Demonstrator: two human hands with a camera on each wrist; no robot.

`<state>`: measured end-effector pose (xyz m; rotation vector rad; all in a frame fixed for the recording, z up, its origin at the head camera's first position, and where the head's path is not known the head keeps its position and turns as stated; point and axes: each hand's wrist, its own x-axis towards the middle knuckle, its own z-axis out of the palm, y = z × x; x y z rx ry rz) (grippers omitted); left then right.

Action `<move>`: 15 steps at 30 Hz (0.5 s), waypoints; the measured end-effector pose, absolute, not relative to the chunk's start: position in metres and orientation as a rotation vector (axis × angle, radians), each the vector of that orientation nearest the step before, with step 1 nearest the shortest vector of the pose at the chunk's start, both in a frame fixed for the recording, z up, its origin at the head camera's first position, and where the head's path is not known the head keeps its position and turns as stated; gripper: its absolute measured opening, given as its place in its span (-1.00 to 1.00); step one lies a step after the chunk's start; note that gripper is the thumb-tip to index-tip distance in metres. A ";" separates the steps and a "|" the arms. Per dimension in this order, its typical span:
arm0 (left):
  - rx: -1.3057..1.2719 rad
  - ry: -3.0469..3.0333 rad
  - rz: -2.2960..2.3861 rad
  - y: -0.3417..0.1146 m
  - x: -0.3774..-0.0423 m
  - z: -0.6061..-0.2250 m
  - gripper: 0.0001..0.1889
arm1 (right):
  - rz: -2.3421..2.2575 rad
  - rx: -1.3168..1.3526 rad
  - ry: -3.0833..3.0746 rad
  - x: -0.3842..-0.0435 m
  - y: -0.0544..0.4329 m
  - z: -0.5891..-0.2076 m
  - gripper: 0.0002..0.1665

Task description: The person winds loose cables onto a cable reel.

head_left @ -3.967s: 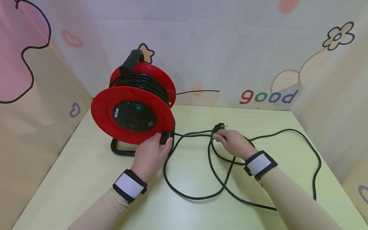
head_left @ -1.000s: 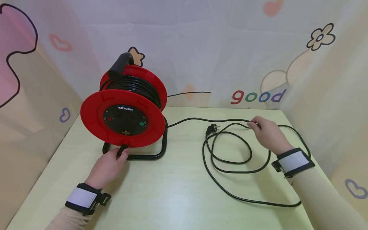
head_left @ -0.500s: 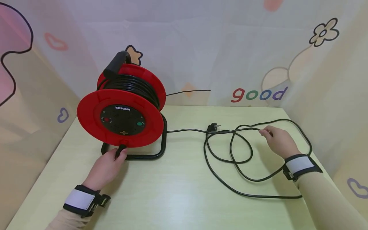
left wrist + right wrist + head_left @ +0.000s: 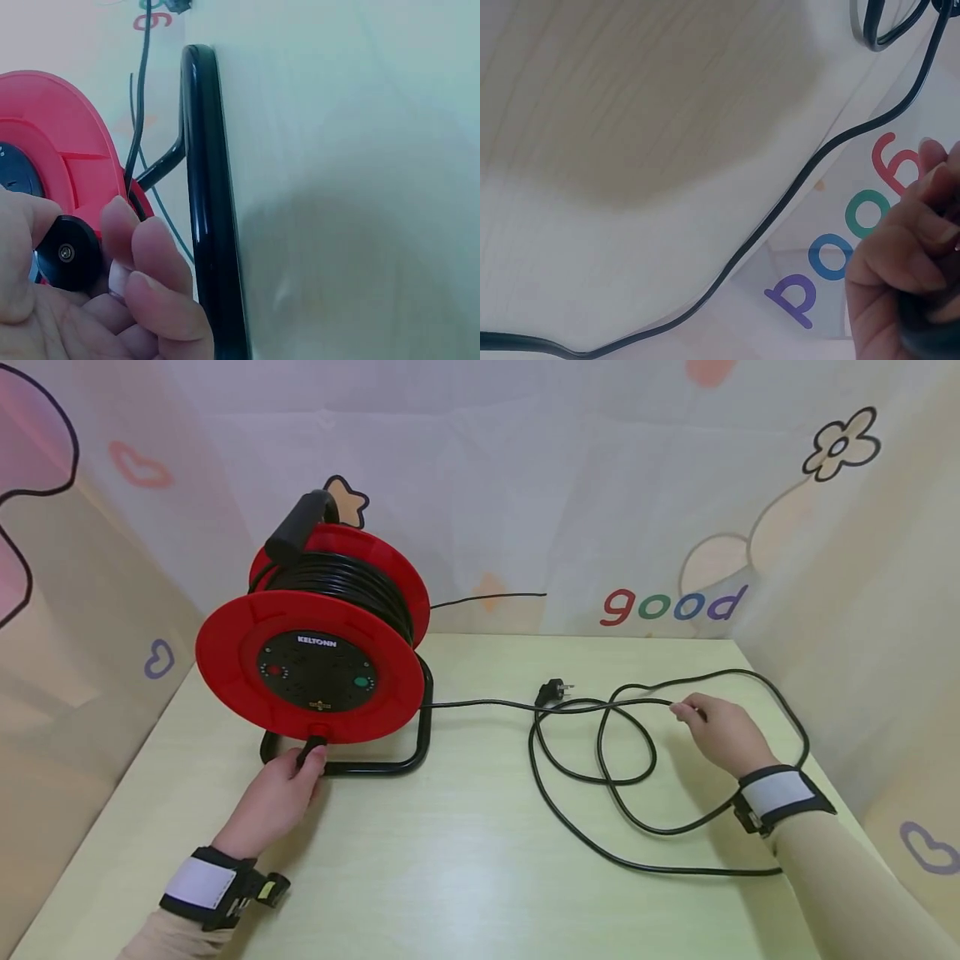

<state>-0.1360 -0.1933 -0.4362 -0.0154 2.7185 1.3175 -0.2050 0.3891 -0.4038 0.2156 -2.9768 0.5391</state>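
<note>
A red cable reel (image 4: 225, 652) wound with black cable stands at the left on its black tube frame (image 4: 375, 769). My left hand (image 4: 268, 802) grips the black crank knob (image 4: 311, 748) at the bottom of the reel's front disc. In the left wrist view the fingers curl round that knob (image 4: 69, 253). Over at the right, my right hand (image 4: 726, 737) pinches the black cable (image 4: 487, 702), which runs almost straight from the reel. The right wrist view catches this hand (image 4: 889, 277) with its fingers bent, partly cut off by the frame edge.
Loose cable loops (image 4: 652, 870) lie on the pale table (image 4: 465, 860) around and below the right hand. A black plug (image 4: 553, 691) rests behind the loops. A printed cloth (image 4: 480, 485) hangs at the back and sides. The reel's carry handle (image 4: 296, 531) rises at the top.
The reel's disc has turned, bringing the crank and left hand from lower right to the bottom. My right hand has moved right with the cable; over the last half second both hands barely move.
</note>
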 end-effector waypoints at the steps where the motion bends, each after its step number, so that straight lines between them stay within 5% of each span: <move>1: -0.023 2.704 1.338 -0.194 -0.136 -0.436 -0.35 | 0.536 0.219 -2.976 -0.204 0.389 -0.403 -0.49; 15: -0.230 2.115 1.982 -0.216 -0.133 -0.433 -0.38 | 0.543 0.287 -2.984 -0.203 0.366 -0.390 -0.51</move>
